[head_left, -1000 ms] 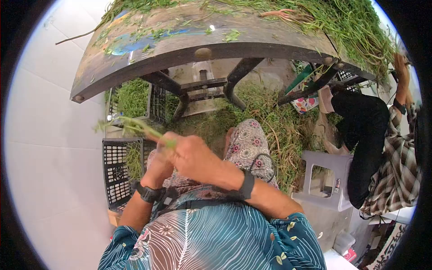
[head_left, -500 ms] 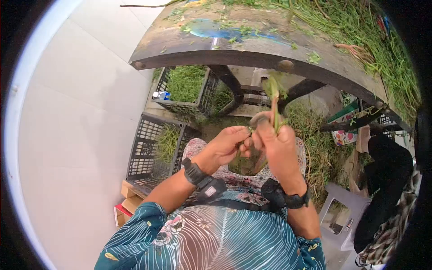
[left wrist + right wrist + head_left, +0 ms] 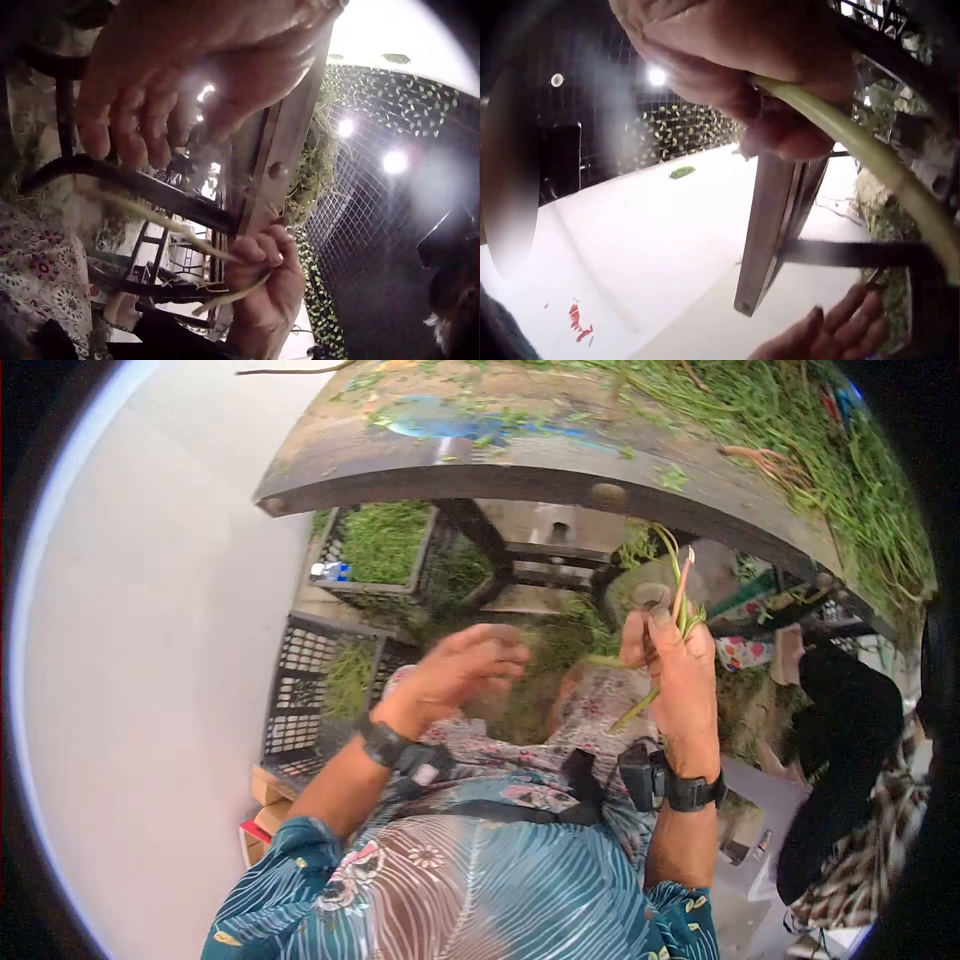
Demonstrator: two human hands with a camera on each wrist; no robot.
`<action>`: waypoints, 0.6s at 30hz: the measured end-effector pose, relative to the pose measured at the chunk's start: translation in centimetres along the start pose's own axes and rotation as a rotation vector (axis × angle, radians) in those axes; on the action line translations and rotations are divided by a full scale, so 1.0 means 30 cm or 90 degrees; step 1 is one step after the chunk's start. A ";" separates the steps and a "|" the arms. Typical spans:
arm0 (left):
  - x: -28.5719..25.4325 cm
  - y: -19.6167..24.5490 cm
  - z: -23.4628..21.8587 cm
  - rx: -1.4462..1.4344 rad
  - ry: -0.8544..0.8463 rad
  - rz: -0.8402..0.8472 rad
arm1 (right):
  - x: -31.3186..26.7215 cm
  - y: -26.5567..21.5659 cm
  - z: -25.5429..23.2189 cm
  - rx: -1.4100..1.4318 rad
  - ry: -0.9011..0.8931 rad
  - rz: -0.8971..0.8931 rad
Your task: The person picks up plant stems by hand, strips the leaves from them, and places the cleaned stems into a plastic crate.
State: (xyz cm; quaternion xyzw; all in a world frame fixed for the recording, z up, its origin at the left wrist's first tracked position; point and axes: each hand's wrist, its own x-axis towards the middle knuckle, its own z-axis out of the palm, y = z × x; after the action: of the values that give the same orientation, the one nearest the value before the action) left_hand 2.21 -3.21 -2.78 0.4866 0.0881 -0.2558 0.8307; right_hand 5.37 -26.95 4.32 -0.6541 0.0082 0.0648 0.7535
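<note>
Upright in my right hand (image 3: 685, 685) is a small bunch of green stems (image 3: 685, 595), gripped between thumb and curled fingers. Some leafy tips rise above the fist, and cut-looking stem ends poke out below toward the lap. A thick pale-green stem (image 3: 855, 142) crosses the right wrist view, running out from under the palm. My left hand (image 3: 465, 670) hangs apart from the bunch, over the left knee, its fingers loosely bent and blurred, with nothing seen in them. In the left wrist view the left hand's fingers (image 3: 131, 142) dangle above the stems.
Ahead stands a wooden table (image 3: 480, 480) strewn with leaf bits, greens (image 3: 790, 450) heaped at its right. Black crates (image 3: 325, 690) with greens stand at left. Stems litter the floor below the table. Another person (image 3: 850, 750) sits at right beside a grey stool (image 3: 765, 810).
The hands, together at first, have come apart. My right hand has moved right with the stems; my left has drawn back left and loosened. The head view has shifted too.
</note>
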 end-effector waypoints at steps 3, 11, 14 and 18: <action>-0.002 -0.016 -0.073 -0.090 -0.022 0.001 | -0.007 -0.026 -0.181 -0.173 0.046 -0.008; -0.002 -0.014 -0.043 -0.088 -0.007 -0.008 | -0.048 0.033 -0.505 -0.367 0.148 0.078; 0.005 -0.016 -0.028 -0.043 0.002 -0.013 | -0.052 0.093 -0.583 -0.382 0.216 0.062; -0.001 -0.014 -0.015 -0.023 -0.002 -0.004 | -0.072 0.089 -0.549 -0.211 0.243 0.031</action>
State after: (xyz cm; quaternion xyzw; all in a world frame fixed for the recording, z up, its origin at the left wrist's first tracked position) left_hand 2.01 -2.98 -3.34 0.4707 0.0929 -0.2575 0.8388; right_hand 4.14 -43.04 -0.49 -0.7689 0.1553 -0.0416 0.6188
